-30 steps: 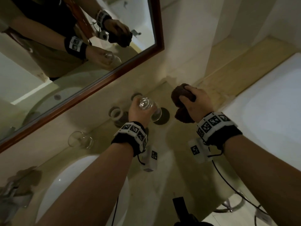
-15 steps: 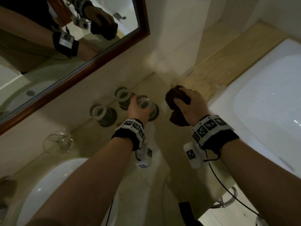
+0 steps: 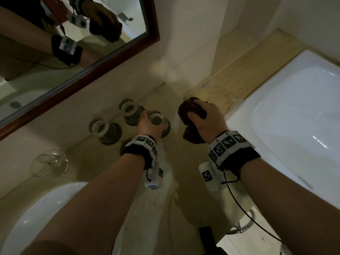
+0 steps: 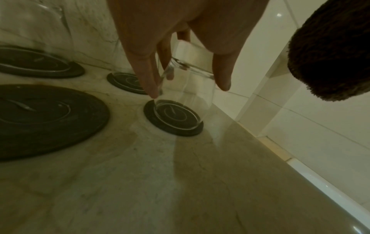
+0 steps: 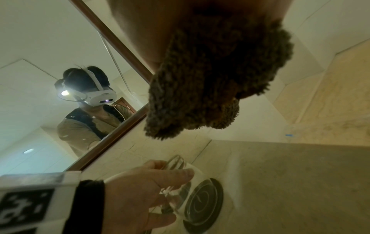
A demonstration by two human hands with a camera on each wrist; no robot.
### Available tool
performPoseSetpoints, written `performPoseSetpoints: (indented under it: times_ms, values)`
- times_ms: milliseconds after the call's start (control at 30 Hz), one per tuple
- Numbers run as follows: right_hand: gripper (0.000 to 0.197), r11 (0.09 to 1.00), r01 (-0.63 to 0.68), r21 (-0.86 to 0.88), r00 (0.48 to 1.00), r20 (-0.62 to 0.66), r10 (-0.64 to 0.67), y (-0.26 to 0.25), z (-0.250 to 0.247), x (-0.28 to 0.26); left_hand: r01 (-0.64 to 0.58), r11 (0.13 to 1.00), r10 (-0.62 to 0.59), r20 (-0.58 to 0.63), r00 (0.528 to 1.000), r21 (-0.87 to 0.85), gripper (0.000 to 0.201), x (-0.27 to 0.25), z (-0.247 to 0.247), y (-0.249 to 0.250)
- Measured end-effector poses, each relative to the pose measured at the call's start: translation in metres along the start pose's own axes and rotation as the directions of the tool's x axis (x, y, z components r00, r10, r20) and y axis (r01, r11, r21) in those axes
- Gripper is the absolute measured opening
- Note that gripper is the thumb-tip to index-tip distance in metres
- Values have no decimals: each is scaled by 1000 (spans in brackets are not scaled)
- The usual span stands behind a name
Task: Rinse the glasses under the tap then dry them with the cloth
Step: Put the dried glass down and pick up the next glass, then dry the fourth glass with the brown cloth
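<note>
A person is standing at a marble bathroom counter [image 3: 139,205]. Their left hand [image 3: 150,125], in the middle of the head view, is gripping a clear glass [image 4: 186,98] from above, fingers [image 4: 148,76] curled round its upper part. The glass is sitting on a dark round coaster [image 4: 174,126]. Their right hand [image 3: 207,119], just right of centre, is clutching a bunched dark brown cloth [image 3: 191,109] above the counter, apart from the glass. Two more glasses [image 3: 128,109] are standing on coasters left of the held one, and another glass [image 3: 48,162] is lying at the left edge. A wood-framed mirror [image 3: 103,65] is filling the upper left; a white basin [image 3: 36,216] is showing at lower left.
</note>
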State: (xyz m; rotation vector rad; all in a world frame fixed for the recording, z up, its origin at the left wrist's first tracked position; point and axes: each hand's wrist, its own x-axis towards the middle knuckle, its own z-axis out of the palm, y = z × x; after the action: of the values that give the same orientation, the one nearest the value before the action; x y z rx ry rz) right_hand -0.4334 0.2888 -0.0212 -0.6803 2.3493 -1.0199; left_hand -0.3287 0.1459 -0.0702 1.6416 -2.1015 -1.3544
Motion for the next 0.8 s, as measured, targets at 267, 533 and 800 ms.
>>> performPoseSetpoints:
  times_ms: [267, 533, 800]
  values:
    - [47, 999, 32, -19, 999, -22, -32, -12, -3, -9, -20, 999, 20, -8, 1000, -41, 97, -4, -16, 5]
    - [49, 989, 142, -43, 990, -17, -143, -60, -3, -32, -139, 970, 119, -112, 987, -199, 51, -41, -77, 20]
    - [47, 960, 273, -59, 962, 35, -271, -133, 36, -70, -183, 943, 115, -244, 963, -279, 44, -80, -179, -21]
